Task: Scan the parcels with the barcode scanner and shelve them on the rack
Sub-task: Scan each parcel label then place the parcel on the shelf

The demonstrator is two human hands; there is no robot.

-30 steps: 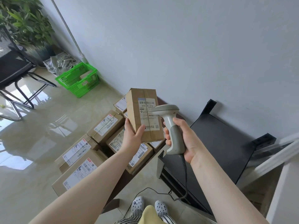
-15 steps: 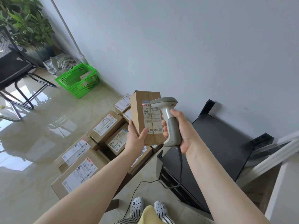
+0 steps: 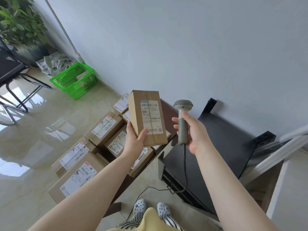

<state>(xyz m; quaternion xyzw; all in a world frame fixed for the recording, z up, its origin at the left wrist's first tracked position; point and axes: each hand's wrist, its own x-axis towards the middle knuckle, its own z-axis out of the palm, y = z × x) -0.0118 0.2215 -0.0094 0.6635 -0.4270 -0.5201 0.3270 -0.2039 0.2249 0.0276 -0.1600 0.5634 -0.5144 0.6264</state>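
Cardboard parcel (image 3: 147,118): held up in the air by the left hand (image 3: 134,141), above the other parcels (image 3: 93,145) that lie on the low brown bench (image 3: 166,112); label side faces the camera.
Long axis: runs near-to-far, nearly upright in the head view, with the near end in the palm and the far end tipped slightly left.
Left fingers: clenched around the parcel's near left corner, thumb across the front face and the rest hidden behind the box.
Barcode scanner (image 3: 182,121): just right of the parcel and apart from it, with bare wall showing in the gap; its head points away from the label, toward the far wall.
Right hand (image 3: 195,132): grasping the scanner's handle, with the fingers loosely wrapped and the index fingertip sticking out to the left; the cord (image 3: 184,164) hangs down to the floor.
Key relation: the black rack (image 3: 221,147) lies to the right of both hands and lower, its top shelf bare; the parcel is in the left hand, so the right hand is the nearer one but is taken up by the scanner.
Judged step: the scanner is off the label, so the scan looks finished and shelving comes next.
Coming move, as a judgement: the left arm would cross rightward in front of or under the right hand, so the scanner may need to lift clear.
Arm pose: both forearms stretched forward, the left angled right and the right angled left, wrists near chest height.
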